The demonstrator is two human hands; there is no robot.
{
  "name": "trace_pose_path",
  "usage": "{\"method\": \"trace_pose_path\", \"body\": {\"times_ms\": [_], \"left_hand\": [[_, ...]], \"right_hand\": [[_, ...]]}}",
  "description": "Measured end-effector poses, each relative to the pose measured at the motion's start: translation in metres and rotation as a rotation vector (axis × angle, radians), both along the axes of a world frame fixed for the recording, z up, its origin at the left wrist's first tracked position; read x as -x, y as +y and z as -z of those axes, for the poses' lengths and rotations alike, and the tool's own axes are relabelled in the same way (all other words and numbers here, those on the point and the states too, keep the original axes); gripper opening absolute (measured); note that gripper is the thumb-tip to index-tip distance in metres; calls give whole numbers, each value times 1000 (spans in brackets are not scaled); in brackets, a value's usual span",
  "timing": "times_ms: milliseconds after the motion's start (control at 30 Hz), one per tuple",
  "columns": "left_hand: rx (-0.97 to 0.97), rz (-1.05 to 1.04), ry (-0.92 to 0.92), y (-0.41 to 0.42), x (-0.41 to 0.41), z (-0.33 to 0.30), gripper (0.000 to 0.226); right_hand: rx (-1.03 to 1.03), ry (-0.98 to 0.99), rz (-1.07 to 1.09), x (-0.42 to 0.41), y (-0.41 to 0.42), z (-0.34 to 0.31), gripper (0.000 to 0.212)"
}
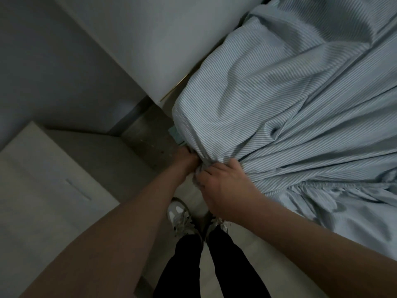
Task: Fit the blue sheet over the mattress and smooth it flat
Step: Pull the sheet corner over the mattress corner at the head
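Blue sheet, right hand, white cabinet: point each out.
blue sheet (279, 108), head view, stretched striped top surface.
right hand (223, 188), head view, back of hand.
white cabinet (53, 190), head view, front panel beside handle.

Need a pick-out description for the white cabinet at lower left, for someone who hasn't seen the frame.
Start at the blue striped sheet filling the right side, then cross past both hands to the lower left. The white cabinet stands there on the floor. Unlike the plain grey wall above it, it carries one slim bar handle.

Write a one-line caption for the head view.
Both hands, left hand and right hand, grip the bunched corner of the striped blue sheet, still wrinkled.
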State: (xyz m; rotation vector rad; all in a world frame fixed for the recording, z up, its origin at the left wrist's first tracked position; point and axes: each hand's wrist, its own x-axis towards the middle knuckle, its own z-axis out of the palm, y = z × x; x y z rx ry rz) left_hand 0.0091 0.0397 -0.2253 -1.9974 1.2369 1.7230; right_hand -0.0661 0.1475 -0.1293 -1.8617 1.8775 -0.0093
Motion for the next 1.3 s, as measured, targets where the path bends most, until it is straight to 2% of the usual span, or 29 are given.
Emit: {"method": "trace_pose_path", "body": {"times_ms": [133,233,367,467,500,600,800,867,933,1067,1200,1300], "left_hand": [[57,-40,72,-6,-16,-19,31],[30,-114,36,-8,-18,-37,45],[17,-130,13,-14,-8,-62,27],[-77,-190,78,-19,0,-75,62],[-109,-204,89,-21,1,-76,65],[-107,-274,83,-27,5,-74,48],[-55,-490,139,-45,2,-43,37],[-35,-520,137,-52,0,-33,37],[-18,-517,142,-59,-1,-28,36],[51,-341,152,-75,-8,-12,17],[-19,-294,287,-81,-21,-8,20],[-34,-277,346,-77,-24,-8,13]], "right_hand": [[34,-126,135,6,-6,-14,2],[23,-161,200,17,-3,-24,14],[28,-115,305,37,3,-37,19],[-87,-35,325,53,9,-42,16],[-127,-40,320,57,12,-44,14],[-197,-51,292,60,17,-55,10],[-320,37,246,54,-22,-73,24],[-265,18,259,47,-40,-73,25],[-113,-13,255,37,-55,-66,22],[78,15,274,27,-80,-33,28],[121,65,274,23,-90,-10,36],[121,100,254,15,-91,0,42]]}}
